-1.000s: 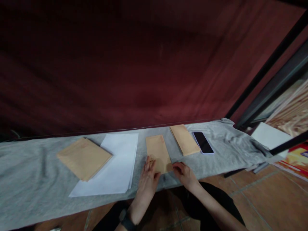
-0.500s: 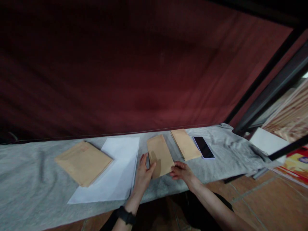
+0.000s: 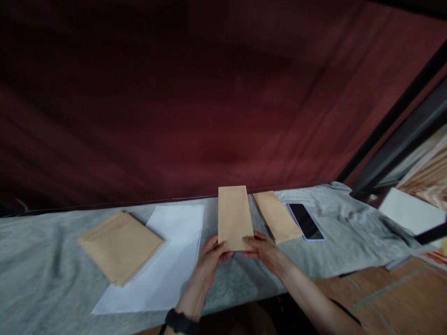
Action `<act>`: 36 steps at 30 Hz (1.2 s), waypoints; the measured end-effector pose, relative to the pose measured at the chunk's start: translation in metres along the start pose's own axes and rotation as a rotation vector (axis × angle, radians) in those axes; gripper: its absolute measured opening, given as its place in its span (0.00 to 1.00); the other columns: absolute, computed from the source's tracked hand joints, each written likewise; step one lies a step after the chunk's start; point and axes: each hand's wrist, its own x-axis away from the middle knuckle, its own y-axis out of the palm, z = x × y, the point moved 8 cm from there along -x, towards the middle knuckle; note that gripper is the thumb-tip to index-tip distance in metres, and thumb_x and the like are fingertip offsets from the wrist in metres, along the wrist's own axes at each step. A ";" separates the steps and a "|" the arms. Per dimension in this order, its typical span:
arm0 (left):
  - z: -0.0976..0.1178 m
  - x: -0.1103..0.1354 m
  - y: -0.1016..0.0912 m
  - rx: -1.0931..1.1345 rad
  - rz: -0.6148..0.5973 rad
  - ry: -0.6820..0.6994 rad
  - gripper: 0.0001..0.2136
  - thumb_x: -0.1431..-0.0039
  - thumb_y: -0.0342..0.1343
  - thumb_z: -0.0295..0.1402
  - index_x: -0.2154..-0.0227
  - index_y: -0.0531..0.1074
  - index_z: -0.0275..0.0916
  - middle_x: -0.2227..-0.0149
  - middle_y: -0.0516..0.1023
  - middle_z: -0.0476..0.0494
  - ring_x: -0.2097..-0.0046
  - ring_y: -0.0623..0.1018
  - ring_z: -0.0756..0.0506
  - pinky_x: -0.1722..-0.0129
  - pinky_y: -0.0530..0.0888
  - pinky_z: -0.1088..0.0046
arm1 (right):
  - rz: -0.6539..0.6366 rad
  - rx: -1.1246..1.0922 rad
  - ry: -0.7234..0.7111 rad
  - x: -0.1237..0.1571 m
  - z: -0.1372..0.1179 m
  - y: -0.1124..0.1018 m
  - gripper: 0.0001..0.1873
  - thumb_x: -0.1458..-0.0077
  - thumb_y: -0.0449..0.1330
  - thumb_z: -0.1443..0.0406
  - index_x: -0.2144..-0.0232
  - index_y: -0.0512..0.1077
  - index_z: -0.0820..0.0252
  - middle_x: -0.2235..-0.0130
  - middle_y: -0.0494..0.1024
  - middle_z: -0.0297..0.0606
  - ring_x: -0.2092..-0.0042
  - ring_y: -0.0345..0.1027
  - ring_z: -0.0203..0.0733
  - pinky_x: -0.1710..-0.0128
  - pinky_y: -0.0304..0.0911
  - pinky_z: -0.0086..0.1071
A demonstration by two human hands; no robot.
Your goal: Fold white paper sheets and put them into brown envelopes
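Observation:
A tan paper envelope (image 3: pixel 234 216) is held up between both hands, its long side pointing away from me. My left hand (image 3: pixel 211 255) pinches the near left corner, thumb on top and fingers beneath. At the near right corner, my right hand (image 3: pixel 262 251) grips in the same way. To the right lies a small stack of similar envelopes (image 3: pixel 277 216), close to my right hand. White paper sheets (image 3: pixel 157 279) rest left of my left hand, with a pile of larger tan envelopes (image 3: pixel 120 246) partly on them.
A dark-screened phone with a purple edge (image 3: pixel 306 222) lies right of the envelope stack. Grey cloth (image 3: pixel 240 279) covers the narrow surface. Behind it rises a dark red curtain-like backdrop (image 3: pixel 216 116). A black frame bar (image 3: pixel 394 116) slants at the right, above a tiled floor (image 3: pixel 391 298).
The envelope has turned straight and been lifted off the cloth. My right hand has shifted from its lower right edge to a thumb-over grip at the near corner.

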 end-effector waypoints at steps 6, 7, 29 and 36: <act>0.000 0.002 0.001 -0.058 -0.028 -0.053 0.23 0.60 0.73 0.37 0.59 0.79 0.36 0.60 0.84 0.39 0.62 0.81 0.45 0.64 0.77 0.72 | -0.148 0.106 -0.078 -0.008 -0.019 0.011 0.30 0.58 0.74 0.49 0.56 0.79 0.60 0.57 0.83 0.44 0.56 0.78 0.50 0.61 0.73 0.38; -0.001 0.002 -0.001 -0.083 -0.024 -0.063 0.22 0.59 0.73 0.38 0.59 0.79 0.36 0.62 0.84 0.40 0.64 0.81 0.45 0.65 0.76 0.73 | -0.156 0.121 -0.083 -0.009 -0.020 0.012 0.30 0.58 0.74 0.48 0.56 0.79 0.60 0.57 0.83 0.44 0.56 0.78 0.51 0.61 0.73 0.39; 0.019 0.003 0.014 0.060 -0.068 0.047 0.33 0.50 0.63 0.58 0.51 0.73 0.36 0.59 0.83 0.33 0.58 0.83 0.40 0.57 0.78 0.64 | 0.068 0.335 -0.602 0.006 -0.074 0.022 0.20 0.37 0.58 0.51 0.48 0.77 0.50 0.46 0.79 0.40 0.40 0.68 0.52 0.37 0.60 0.45; -0.011 0.010 0.028 -0.094 -0.088 -0.019 0.29 0.59 0.70 0.54 0.58 0.76 0.39 0.59 0.83 0.37 0.57 0.82 0.39 0.56 0.77 0.63 | -0.050 -0.261 -0.260 -0.003 -0.038 0.045 0.29 0.51 0.67 0.42 0.57 0.76 0.56 0.55 0.82 0.44 0.50 0.75 0.53 0.54 0.72 0.41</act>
